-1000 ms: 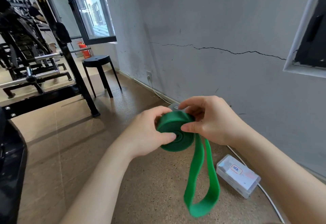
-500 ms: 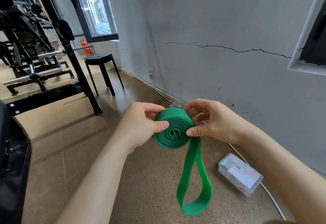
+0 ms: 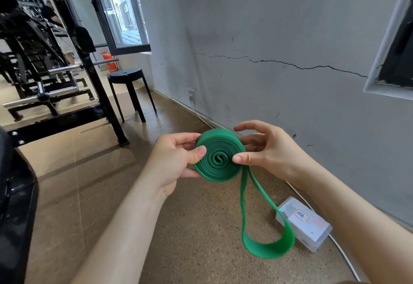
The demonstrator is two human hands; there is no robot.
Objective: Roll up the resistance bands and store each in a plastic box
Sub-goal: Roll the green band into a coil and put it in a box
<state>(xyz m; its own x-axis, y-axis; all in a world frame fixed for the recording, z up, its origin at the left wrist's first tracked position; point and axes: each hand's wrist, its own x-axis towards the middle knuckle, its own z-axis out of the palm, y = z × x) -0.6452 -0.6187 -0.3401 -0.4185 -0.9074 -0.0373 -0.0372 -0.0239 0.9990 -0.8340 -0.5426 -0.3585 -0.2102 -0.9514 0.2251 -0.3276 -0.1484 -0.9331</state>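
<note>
Coil's fatter and the dangling tail's shorter than a second ago, so I'd say rolling the green band [image 3: 220, 156] is mostly done, with just that loose loop [image 3: 266, 245] left to wind. Left grip [image 3: 174, 158] pinches the coil's edge, thumb on its face. Right grip [image 3: 268, 149] pinches the opposite side, index finger lifted. Plastic box [image 3: 312, 230] sits closed on the floor [image 3: 178, 239], below and right of the right grip. Can't tell what's inside beyond a label [image 3: 301, 215].

Green band [image 3: 220, 156] half-coiled, tail hanging
</note>
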